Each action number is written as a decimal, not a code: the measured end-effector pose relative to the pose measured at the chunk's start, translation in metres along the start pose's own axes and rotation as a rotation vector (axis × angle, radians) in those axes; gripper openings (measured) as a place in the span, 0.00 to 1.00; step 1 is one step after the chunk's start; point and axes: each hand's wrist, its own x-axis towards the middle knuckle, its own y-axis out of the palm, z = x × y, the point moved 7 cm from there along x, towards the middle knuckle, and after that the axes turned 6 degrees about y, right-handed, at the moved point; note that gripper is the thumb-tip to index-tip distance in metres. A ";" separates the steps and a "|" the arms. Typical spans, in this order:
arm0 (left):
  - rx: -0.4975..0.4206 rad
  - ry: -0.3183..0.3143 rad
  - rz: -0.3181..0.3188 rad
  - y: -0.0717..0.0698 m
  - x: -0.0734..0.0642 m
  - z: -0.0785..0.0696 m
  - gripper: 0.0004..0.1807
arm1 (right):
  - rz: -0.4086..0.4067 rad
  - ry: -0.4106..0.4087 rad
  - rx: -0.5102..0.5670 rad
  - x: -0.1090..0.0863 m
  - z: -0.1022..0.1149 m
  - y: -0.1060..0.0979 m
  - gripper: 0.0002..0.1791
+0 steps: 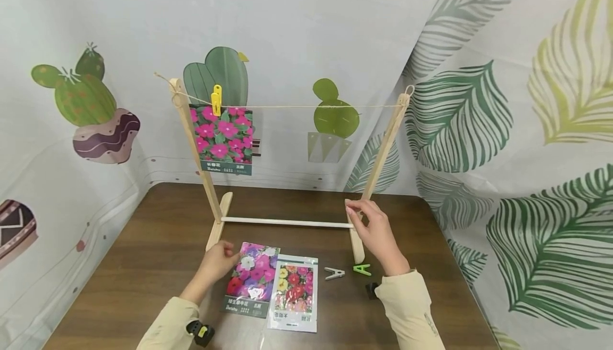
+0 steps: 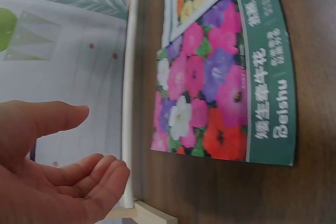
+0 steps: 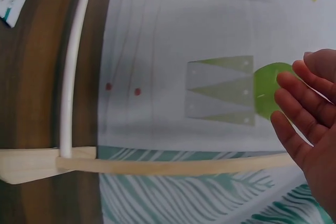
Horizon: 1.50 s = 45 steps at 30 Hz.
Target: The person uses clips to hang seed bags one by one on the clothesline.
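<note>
Brown wood-grain counter [image 1: 139,265] spreads beneath your left hand [image 1: 217,261] and right hand [image 1: 377,228], fingers [image 2: 113,183] relaxed, holding nothing; just beside your left fingers lies a glossy rectangular pink-and-purple flower packet [image 1: 255,278].

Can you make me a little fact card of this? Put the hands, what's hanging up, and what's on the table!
Left hand: holds nothing, near the purple-and-pink flower packet
Right hand: holds nothing, near the wooden stand
Hanging: pink flower packet, by a yellow clip on a string
On the table: stand, purple-and-pink flower packet, white-edged flower packet, gray clip, green clip
</note>
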 end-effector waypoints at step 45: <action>0.142 0.003 0.117 0.038 0.002 0.025 0.25 | 0.144 0.229 -0.053 -0.081 -0.087 0.039 0.05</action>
